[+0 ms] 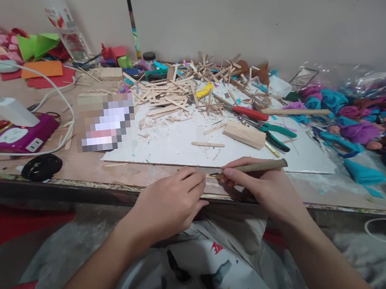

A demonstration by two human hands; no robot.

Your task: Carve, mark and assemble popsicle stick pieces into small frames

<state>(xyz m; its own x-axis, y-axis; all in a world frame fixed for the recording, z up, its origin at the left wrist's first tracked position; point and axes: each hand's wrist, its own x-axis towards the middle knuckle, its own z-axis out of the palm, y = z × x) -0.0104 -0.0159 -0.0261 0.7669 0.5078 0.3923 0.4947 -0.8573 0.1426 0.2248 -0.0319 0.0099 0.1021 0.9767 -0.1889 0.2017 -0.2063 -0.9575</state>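
Observation:
My right hand (257,179) is closed around a craft knife (264,165) with a plain wooden handle; its dark, narrow blade points left towards my other hand. My left hand (174,199) has its fingers curled in a pinch at the table's front edge. Between the two hands shows a short bit of a thin wooden stick (217,177), mostly covered by fingers, close under the blade. Just beyond them, a loose craft stick (208,144) and a wooden block (244,135) lie on a white board (166,152).
Behind lies a heap of craft sticks and shavings (170,91). Green-handled pliers (277,136) and a red-handled tool (250,112) rest on the right, near coloured flowers (360,129). Leftward are a blurred phone (106,126), a black mouse (42,167) and a purple power strip (23,135) with cables.

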